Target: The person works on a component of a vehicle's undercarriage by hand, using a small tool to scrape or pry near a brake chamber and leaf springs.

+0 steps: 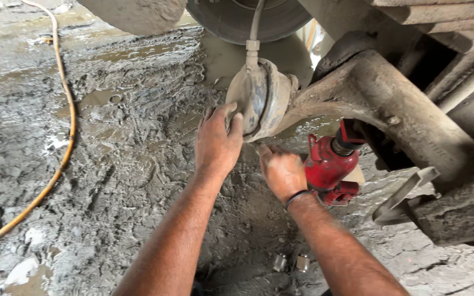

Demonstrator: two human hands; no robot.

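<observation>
Yellow hose (66, 148) snakes across muddy ground (127, 164) at far left. Left hand (216, 143), grip spread, fingers curled over face of round brake chamber (259, 98). Chamber bolted at axle arm (379, 104) end; axis runs left-right, face toward left, air line rising from top. Right hand (282, 171) below chamber, fingertips under rim; grip state unclear. Red bottle jack (329, 164) upright just right. Two nuts (291, 263) on ground below.

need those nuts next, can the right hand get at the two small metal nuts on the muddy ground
Probably yes: the two small metal nuts lie uncovered beside the right forearm, and the right hand grips nothing visible, only reaching under the round metal chamber.
</observation>
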